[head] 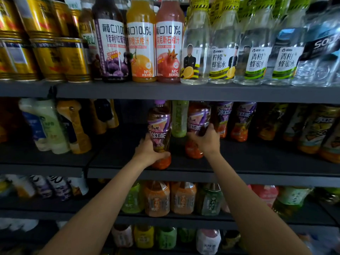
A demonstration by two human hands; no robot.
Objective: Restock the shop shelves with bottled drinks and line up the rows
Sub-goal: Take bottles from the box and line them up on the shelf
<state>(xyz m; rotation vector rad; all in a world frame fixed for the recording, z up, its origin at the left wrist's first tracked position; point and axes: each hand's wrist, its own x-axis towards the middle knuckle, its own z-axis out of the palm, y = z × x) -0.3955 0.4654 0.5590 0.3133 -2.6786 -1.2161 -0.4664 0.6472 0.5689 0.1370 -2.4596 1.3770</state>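
Iced-tea bottles are the job at this moment: two purple-labelled ones stand on the middle shelf (257, 161), one in each hand. The left hand (147, 151) has its fingers and thumb curled round the lower body of the left bottle (159, 129), which sits near the shelf's front edge; the right hand (207, 139) wraps the waist of the right bottle (197, 124), set a little farther back beside the row of like bottles (233, 118) to its right. Both look full, so I judge them fairly heavy for one hand, with thin plastic walls that give a little under a squeeze and a glossy sleeve that may slip. The waist or lower body is the sound place to hold; the cap end would let them swing. They seem tall and narrow-footed, so a nudge could topple neighbours. Sliding them upright along the shelf looks safer than lifting.
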